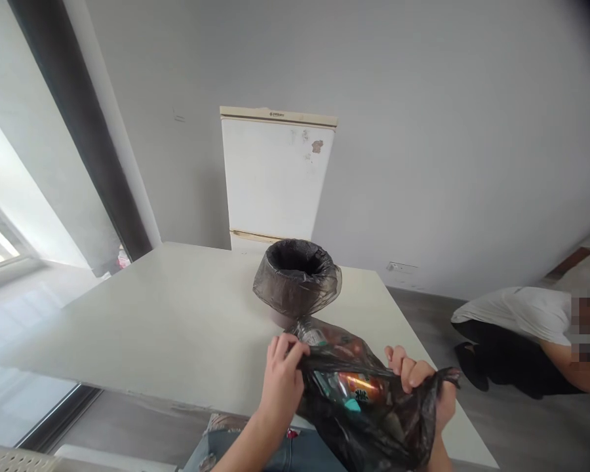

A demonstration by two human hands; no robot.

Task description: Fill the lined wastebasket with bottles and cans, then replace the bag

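Black thin plastic, crumpled and half see-through: that's the bag at the near side of the white counter, with the left hand and right hand each grasping its edge, fingers curled tight on the film. Between them I can see an orange, shiny packet bearing one bold dark character, too small for me to read surely, and a teal piece beside it. Just beyond stands a bin with a black liner draped over its rim. The white refrigerator behind carries a dark logo and lettering along its top strip, too tiny to make out.
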